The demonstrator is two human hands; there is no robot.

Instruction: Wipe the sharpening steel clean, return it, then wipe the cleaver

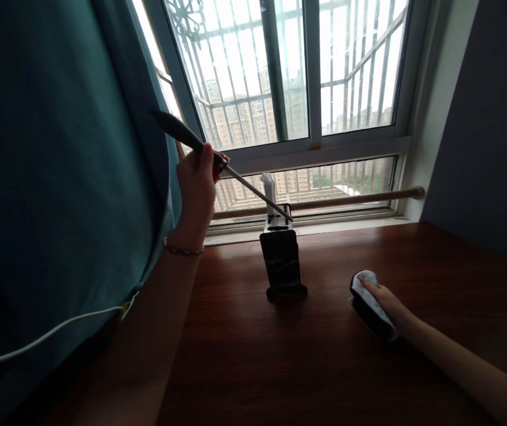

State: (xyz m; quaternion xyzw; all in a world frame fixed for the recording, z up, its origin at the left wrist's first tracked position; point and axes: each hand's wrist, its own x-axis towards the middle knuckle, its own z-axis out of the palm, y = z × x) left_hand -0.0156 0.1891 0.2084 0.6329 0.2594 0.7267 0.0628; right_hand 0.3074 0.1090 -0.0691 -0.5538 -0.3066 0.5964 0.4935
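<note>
My left hand point(197, 192) is raised and closed around a long thin knife point(253, 190) with a dark handle. Its tip points down into the top of a dark knife block point(282, 255) that stands upright on the wooden table point(280, 355). A white handle point(268, 188) sticks up from the block. My right hand point(384, 299) rests on the table to the right of the block, gripping a grey and dark cloth point(371, 305) pressed to the surface.
A teal curtain or garment point(58, 177) fills the left side, with a white cable point(49, 337) across it. A barred window point(297, 77) and a wooden rod point(324, 204) on the sill lie behind the table. A dark wall point(493, 130) bounds the right.
</note>
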